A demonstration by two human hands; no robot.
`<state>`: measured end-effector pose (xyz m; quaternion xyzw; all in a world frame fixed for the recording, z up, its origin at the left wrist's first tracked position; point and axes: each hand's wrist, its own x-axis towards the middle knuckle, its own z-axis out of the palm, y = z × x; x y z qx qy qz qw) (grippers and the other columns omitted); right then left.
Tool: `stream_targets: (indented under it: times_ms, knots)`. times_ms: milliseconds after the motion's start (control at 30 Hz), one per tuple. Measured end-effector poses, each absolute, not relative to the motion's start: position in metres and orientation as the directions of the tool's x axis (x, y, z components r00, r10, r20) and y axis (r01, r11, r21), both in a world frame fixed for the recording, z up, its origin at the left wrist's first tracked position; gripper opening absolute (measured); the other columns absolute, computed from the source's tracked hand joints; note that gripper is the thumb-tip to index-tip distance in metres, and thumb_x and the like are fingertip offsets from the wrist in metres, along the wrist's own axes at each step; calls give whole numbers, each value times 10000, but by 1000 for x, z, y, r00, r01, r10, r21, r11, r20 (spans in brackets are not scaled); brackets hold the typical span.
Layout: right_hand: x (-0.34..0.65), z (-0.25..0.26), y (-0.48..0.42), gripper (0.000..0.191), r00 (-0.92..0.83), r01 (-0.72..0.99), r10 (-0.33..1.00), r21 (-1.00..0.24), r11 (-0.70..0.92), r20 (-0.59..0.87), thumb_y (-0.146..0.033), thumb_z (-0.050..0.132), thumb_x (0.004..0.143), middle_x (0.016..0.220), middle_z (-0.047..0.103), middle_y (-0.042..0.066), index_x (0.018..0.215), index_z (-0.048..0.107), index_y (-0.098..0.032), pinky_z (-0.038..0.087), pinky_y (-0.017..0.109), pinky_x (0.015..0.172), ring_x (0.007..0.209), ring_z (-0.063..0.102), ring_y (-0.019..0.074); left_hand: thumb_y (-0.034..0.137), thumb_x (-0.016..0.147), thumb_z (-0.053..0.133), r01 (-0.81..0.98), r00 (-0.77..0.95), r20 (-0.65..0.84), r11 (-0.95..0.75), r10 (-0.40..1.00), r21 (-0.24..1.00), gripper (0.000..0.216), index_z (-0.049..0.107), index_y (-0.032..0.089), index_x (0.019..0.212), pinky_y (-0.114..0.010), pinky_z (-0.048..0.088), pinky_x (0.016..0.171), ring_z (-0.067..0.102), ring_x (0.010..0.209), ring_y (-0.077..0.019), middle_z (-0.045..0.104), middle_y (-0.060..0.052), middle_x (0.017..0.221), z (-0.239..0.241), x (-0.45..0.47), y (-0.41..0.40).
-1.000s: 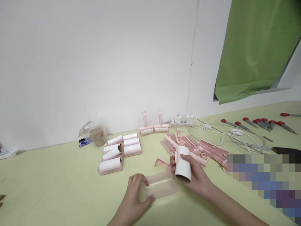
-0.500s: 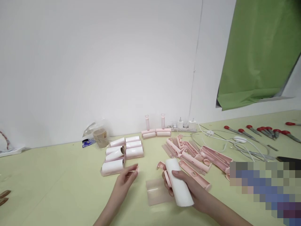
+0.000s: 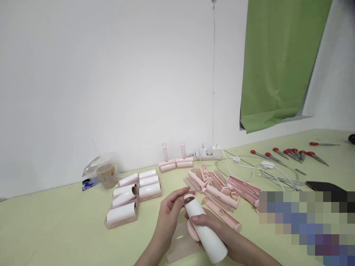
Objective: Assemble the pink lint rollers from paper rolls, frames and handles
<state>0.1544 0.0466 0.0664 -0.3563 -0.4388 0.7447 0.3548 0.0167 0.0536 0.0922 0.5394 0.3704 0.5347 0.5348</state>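
Note:
My right hand (image 3: 212,223) is wrapped round a white lint roller refill (image 3: 206,232), tilted with its far end toward my left hand. A pink plastic roller holder (image 3: 192,231) sits against the refill's left side in the same grip. My left hand (image 3: 172,208) is closed at the upper end of the refill, its fingertips on a small pink end cap (image 3: 189,197) by the tube's opening. Beneath the hands lies a clear plastic cover (image 3: 180,245). Pink roller casing parts (image 3: 222,197) are piled just beyond my right hand.
Several white refill rolls (image 3: 122,214) sit in clear covers at the left. Two lint rollers with upright handles (image 3: 168,167) stand by the wall near a power strip (image 3: 206,158). White cables (image 3: 249,165), red-handled tools (image 3: 294,153) and a phone (image 3: 327,187) lie right; a bagged tape roll (image 3: 105,175) is left.
My left hand has moved right with the small pink piece, up to the end of the refill. The refill and holder stay in my right hand. The view has shifted right.

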Motion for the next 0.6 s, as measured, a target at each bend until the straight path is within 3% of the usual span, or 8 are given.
stream_targets:
  times_ms: [133,267,367,500,600]
  knots:
    - [158,69,46,226,-586,-229,799,-917,-327,-138,-370,559,681,509,534,-20,739,473,-170,353,182,418,440,448,87,327,783,495,24,220,262,-274,940,961,262,662,215,950,-295,423,849,528,1023,-231,633,-62,1051,91,15,47]
    - [159,66,45,228,-574,-224,805,-918,-326,-146,-378,561,664,510,544,-18,706,481,-168,356,190,419,438,467,93,302,742,558,3,259,295,-306,920,952,257,656,232,970,-318,387,916,486,1090,-238,581,-55,1147,89,16,45]
    - [160,63,46,278,-533,-238,831,-914,-329,-160,-407,605,634,506,551,-16,713,489,-168,357,194,407,430,479,101,297,712,597,-22,271,246,-249,931,968,282,653,225,979,-330,394,912,512,1056,-248,610,-56,1103,91,21,44]
    - [159,62,51,387,-539,-347,824,-846,-405,-174,-523,486,728,554,572,23,706,538,-141,394,230,453,470,526,130,322,712,600,-139,169,147,-124,975,983,309,646,192,988,-303,452,826,531,1019,-251,630,-59,1070,90,24,48]
    - [159,65,58,292,-446,-520,891,-784,-338,-89,-428,526,753,699,603,37,772,586,-143,433,254,586,642,561,151,299,722,604,-361,-3,109,-103,994,927,334,619,161,1026,-261,466,784,534,1004,-221,630,-74,1059,86,17,60]
